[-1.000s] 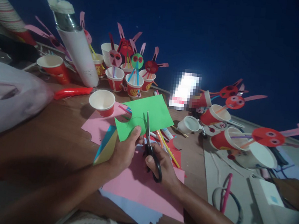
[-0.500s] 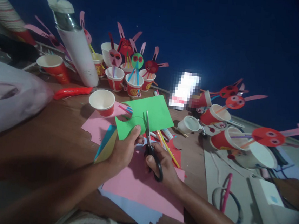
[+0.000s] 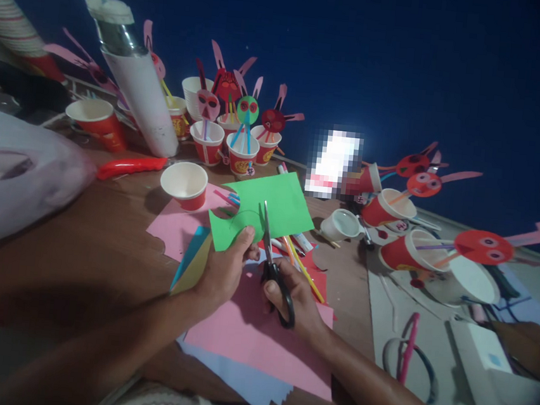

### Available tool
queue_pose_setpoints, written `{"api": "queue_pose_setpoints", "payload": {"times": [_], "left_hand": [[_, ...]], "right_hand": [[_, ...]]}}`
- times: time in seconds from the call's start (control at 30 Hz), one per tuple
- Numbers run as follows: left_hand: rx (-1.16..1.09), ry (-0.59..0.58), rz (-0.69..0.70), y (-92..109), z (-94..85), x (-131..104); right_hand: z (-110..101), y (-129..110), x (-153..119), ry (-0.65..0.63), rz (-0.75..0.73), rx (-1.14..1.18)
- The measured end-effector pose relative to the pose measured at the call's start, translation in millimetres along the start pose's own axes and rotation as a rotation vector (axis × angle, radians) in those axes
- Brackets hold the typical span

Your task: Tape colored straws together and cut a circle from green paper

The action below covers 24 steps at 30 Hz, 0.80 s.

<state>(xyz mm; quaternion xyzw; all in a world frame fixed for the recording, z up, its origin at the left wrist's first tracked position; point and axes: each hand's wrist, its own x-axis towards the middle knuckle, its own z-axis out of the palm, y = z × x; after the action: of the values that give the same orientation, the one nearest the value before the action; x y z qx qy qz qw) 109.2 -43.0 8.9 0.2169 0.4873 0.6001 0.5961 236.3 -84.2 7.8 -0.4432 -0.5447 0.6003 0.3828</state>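
Note:
My left hand (image 3: 228, 265) pinches the lower edge of a green sheet of paper (image 3: 284, 201), thumb on top. A curved notch is cut out of the sheet's left side, and a faint round outline is drawn near my thumb. My right hand (image 3: 297, 294) grips black-handled scissors (image 3: 270, 272) by the finger loops. The blades are slightly apart and lie at the green paper, right of my left thumb. Below both hands are a pink sheet (image 3: 261, 342) and a light blue sheet (image 3: 234, 377) with a jagged edge.
Red-and-white paper cups with paper rabbit heads on straws (image 3: 247, 110) stand along the back and right. A white paper cup (image 3: 184, 185), a red-handled cutter (image 3: 132, 167), a tall flask (image 3: 138, 88) and a plastic bag (image 3: 18, 184) sit left. A small cup (image 3: 341, 225) stands right.
Almost nothing differs. The green paper has shifted very slightly in my left hand; the scissors and both hands keep nearly the same position.

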Motion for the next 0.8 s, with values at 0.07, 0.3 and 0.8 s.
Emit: {"api": "queue_pose_setpoints", "payload": {"times": [0.07,0.3,0.8], "left_hand": [[0.010,-0.004,0.027,0.0,0.0,0.1],[0.016,0.002,0.006,-1.1,-0.4,1.5],[-0.031,-0.053,0.032,-2.3,-1.5,3.7]], "right_hand": [[-0.3,0.7,-0.2,0.005,0.006,-0.003],[-0.4,-0.9,0.6,-0.006,0.032,0.015],[-0.1,-0.7,0.0,0.003,0.042,0.034]]}}
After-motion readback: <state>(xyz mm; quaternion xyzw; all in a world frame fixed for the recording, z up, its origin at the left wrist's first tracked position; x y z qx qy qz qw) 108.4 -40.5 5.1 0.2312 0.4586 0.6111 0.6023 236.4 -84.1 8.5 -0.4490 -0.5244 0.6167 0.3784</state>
